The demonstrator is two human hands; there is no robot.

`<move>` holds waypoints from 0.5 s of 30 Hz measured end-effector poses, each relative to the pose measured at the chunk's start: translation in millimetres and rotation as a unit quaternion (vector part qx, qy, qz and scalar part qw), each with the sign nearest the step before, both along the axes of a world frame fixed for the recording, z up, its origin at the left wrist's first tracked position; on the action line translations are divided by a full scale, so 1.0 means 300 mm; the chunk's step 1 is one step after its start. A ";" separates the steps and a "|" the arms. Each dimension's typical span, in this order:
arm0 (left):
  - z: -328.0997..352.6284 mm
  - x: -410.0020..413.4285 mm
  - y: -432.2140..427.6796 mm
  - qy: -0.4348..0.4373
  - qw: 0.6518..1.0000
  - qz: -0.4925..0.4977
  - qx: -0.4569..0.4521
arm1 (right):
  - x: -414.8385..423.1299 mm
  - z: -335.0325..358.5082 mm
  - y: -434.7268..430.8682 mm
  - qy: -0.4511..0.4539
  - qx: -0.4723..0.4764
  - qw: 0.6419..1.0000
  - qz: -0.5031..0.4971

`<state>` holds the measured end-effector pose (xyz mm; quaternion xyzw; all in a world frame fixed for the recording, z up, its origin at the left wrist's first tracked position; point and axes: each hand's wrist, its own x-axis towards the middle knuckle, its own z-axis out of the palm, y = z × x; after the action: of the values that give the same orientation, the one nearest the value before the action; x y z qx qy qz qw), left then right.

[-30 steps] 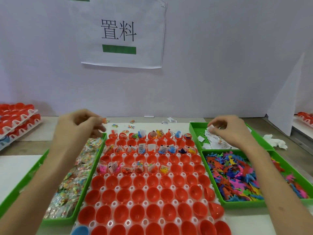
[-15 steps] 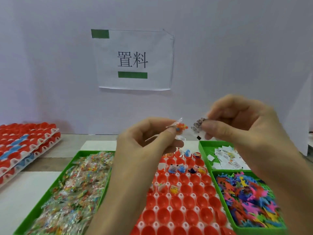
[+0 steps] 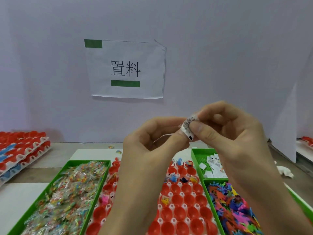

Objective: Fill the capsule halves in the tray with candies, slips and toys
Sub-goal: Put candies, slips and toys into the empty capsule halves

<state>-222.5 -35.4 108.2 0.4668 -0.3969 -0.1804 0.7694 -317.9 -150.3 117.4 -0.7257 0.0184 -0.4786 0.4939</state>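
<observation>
Both hands are raised in front of me, above the white tray (image 3: 182, 194) of red capsule halves (image 3: 188, 200). My right hand (image 3: 237, 138) pinches a small printed paper slip (image 3: 187, 127) between thumb and forefinger. My left hand (image 3: 152, 145) has its fingers curled right against that slip, and a thin clear wrapper edge (image 3: 162, 137) shows inside its fingers. Whatever else it grips is hidden. The far rows of capsule halves hold candies, slips and toys; the nearer ones are bare.
A green bin of wrapped candies (image 3: 67, 195) lies left of the tray. At the right are a green bin of paper slips (image 3: 212, 167) and one of coloured plastic toys (image 3: 232, 206). Stacked capsule trays (image 3: 20, 150) sit at the far left. A paper sign (image 3: 125, 69) hangs on the wall.
Both hands rose from the bins and came together before me. The slip in my right hand now touches my left hand's fingertips, and the candy seen earlier is out of sight.
</observation>
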 end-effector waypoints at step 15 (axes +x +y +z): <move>-0.021 0.043 0.003 0.011 1.000 -0.027 0.005 | -0.034 0.021 0.000 0.055 -0.044 0.998 0.008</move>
<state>-209.5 -34.5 101.7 0.4581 -0.4000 -0.2080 0.7661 -328.1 -150.1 123.7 -0.7717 0.0187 -0.4348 0.4638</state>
